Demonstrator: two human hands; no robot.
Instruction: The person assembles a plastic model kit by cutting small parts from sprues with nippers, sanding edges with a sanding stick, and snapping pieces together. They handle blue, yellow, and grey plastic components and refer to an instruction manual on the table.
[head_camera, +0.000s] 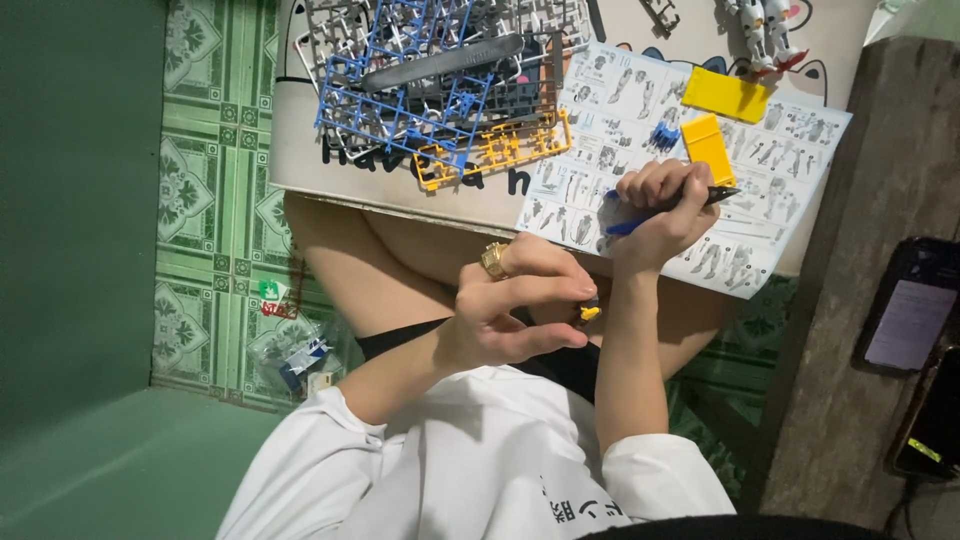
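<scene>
Head view: left hand (505, 315) around tiny yellow part (590, 313).

Two hands are counted: the left hand (510, 310), where one gold ring (494, 259) is worn, and the right hand (660, 215). Two yellow blocks (708, 147) are seen at one o'clock. Perhaps three colours of part frames (430, 80) are stacked at eleven o'clock. Two phones (912, 310) are seen at three o'clock.

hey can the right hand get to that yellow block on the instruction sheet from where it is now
Probably yes. The right hand rests on the instruction sheet just below the yellow block, with nothing between them. But its fingers are closed around a blue-and-black tool, so it would likely need to free them first.
</scene>
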